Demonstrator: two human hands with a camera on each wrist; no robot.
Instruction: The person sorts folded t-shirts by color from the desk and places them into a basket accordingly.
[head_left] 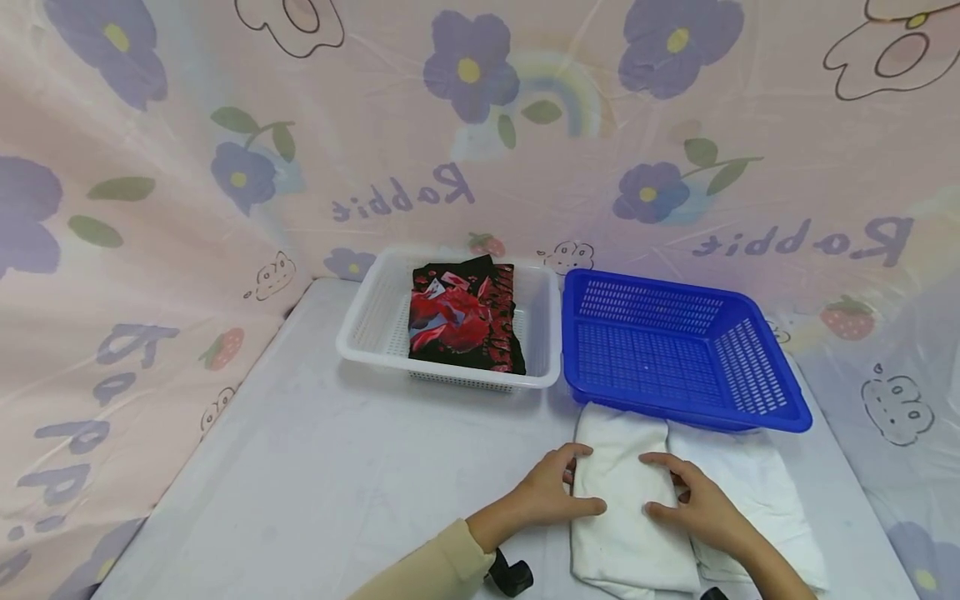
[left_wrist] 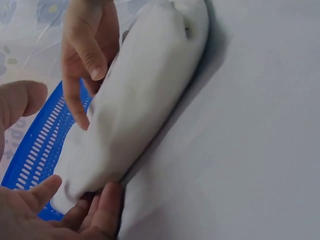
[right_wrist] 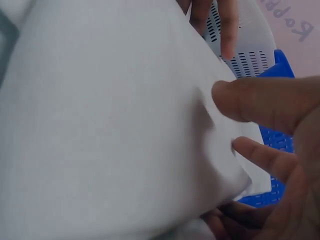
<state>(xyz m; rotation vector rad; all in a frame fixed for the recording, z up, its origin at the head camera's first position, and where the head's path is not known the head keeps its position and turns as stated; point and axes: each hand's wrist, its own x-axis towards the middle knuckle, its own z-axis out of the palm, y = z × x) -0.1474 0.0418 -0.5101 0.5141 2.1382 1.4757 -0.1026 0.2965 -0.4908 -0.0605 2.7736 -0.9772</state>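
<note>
Pinching white cloth (head_left: 637, 508) edges, left hand (head_left: 551, 492) and right hand (head_left: 693, 508), fingers curled

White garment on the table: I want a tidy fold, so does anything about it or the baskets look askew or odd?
Nothing stands out. The white garment lies folded, both hands on it. The white basket holds a folded black-and-red garment; the blue basket stands upright beside it. No spill or damage shows.
</note>
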